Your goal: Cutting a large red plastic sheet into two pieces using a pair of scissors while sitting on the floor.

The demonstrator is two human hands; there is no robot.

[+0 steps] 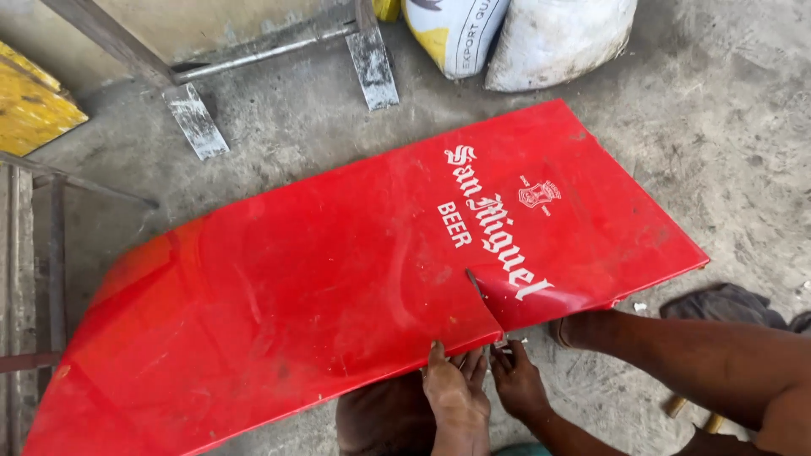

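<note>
Our left hand [456,390] and right hand [517,382] sit together, both gripping the near edge of the red sheet [338,279] lying on the concrete floor [726,127], at its 1 cut [483,295]; we keep fingers clear of the raw edges.

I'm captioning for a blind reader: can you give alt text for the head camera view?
Two bare hands, left hand and right hand, hold the near edge of a large red metal sheet at a cut, on a concrete floor. Two sacks stand behind it.

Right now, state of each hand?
Left hand: closed, gripping the near edge of the red sheet beside the split.
Right hand: same edge, grip unclear.
</note>
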